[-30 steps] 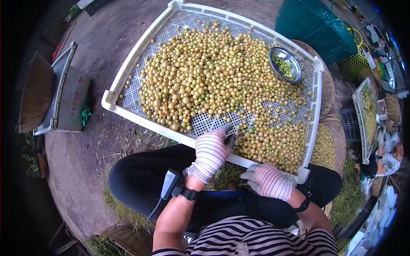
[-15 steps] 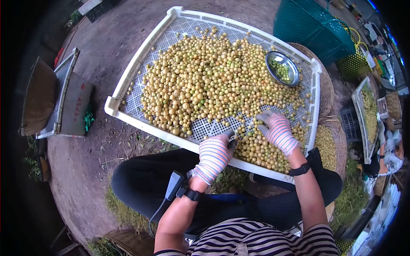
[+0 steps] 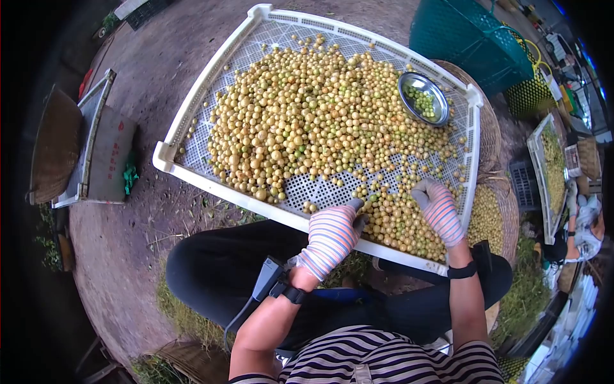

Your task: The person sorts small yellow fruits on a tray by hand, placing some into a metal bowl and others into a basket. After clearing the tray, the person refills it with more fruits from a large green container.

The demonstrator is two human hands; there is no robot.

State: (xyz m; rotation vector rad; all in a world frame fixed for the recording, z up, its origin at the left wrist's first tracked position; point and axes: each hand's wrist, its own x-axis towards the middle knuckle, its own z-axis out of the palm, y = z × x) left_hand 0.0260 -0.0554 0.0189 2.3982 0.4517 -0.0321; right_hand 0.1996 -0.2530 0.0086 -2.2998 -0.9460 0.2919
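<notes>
A white perforated tray (image 3: 164, 158) lies in front of me, heaped with several small yellow-green fruits (image 3: 300, 121). A small metal bowl (image 3: 423, 98) with greener fruits sits in the tray's far right corner. My left hand (image 3: 331, 235), in a striped glove, is curled over the tray's near rim beside a bare patch of mesh. My right hand (image 3: 439, 211), gloved the same way, lies palm down on the fruits at the near right of the tray, fingers spread a little.
A teal basket (image 3: 467, 38) stands beyond the tray. A woven basket of fruits (image 3: 489, 217) sits under its right side. A second tray of fruits (image 3: 550, 173) and another person (image 3: 585, 224) are at far right. Flat boards (image 3: 96, 153) lie on the left.
My right hand rose from the tray's near right corner onto the fruits, then slid right and back toward me. My left hand stayed at the near rim.
</notes>
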